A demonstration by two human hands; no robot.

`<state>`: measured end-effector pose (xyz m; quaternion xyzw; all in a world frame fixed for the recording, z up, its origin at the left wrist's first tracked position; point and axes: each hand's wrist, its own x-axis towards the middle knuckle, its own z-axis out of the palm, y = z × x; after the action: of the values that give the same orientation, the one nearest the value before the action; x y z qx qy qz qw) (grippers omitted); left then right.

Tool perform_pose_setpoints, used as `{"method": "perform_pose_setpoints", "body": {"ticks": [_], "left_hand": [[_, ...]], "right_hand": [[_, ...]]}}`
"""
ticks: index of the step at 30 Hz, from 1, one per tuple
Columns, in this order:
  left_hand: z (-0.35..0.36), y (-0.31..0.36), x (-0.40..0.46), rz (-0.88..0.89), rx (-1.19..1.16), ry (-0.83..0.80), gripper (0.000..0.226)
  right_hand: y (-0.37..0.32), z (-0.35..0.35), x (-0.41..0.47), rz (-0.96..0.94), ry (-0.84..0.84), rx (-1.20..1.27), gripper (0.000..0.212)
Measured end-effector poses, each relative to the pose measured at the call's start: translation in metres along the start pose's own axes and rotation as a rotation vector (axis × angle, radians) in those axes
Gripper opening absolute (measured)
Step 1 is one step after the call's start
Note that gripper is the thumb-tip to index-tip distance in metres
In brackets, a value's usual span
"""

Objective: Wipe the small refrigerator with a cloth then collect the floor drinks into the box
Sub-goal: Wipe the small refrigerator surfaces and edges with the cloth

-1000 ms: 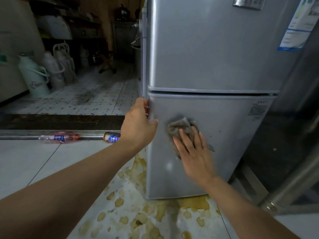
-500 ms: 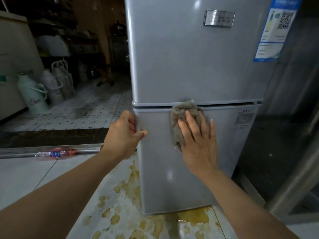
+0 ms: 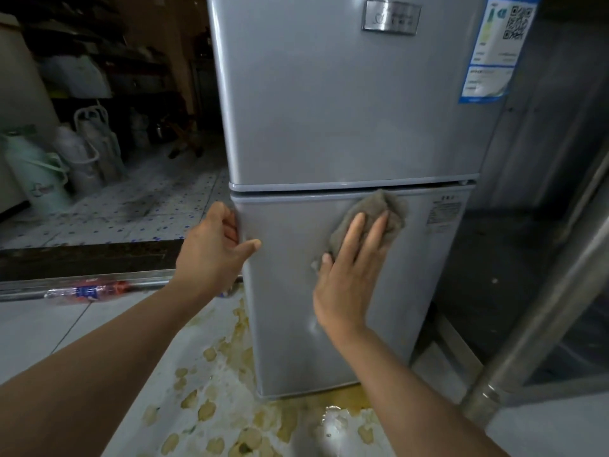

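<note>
1. The small refrigerator (image 3: 346,127), grey with two doors, fills the centre and upper right of the frame.
2. The right hand (image 3: 349,278) presses a grey cloth (image 3: 379,216) flat against the top of the lower door, just under the seam between the doors; its fingers (image 3: 354,232) are straight and slightly spread.
3. The left hand (image 3: 214,249) grips the lower door's left edge, fingers curled round it and thumb on the front.
4. A drink bottle (image 3: 89,291) lies on its side on the floor (image 3: 39,328) at centre left, along the metal threshold.
5. Yellowish stains (image 3: 211,407) mark the floor in front of the refrigerator, lower centre.
</note>
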<state>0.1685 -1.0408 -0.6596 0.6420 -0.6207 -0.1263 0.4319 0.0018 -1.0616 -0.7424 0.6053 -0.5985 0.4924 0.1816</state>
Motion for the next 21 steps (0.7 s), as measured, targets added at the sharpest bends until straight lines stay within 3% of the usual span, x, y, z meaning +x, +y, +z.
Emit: {"method": "perform_pose_setpoints", "body": {"ticks": [3, 8, 17, 21], "left_hand": [[0.001, -0.001, -0.002, 0.034, 0.01, 0.03, 0.029], [0.002, -0.002, -0.002, 0.069, -0.002, 0.032, 0.032], [0.011, -0.017, -0.001, 0.111, -0.078, 0.102, 0.03], [0.014, -0.017, -0.003, 0.114, -0.07, 0.126, 0.029]], "right_hand": [[0.04, -0.008, 0.012, -0.048, 0.026, -0.063, 0.073], [0.096, -0.024, 0.05, 0.208, 0.15, 0.043, 0.066], [0.107, -0.02, 0.072, 0.409, 0.319, 0.335, 0.069], [0.113, -0.01, 0.049, 0.469, 0.306, 0.371, 0.065]]}}
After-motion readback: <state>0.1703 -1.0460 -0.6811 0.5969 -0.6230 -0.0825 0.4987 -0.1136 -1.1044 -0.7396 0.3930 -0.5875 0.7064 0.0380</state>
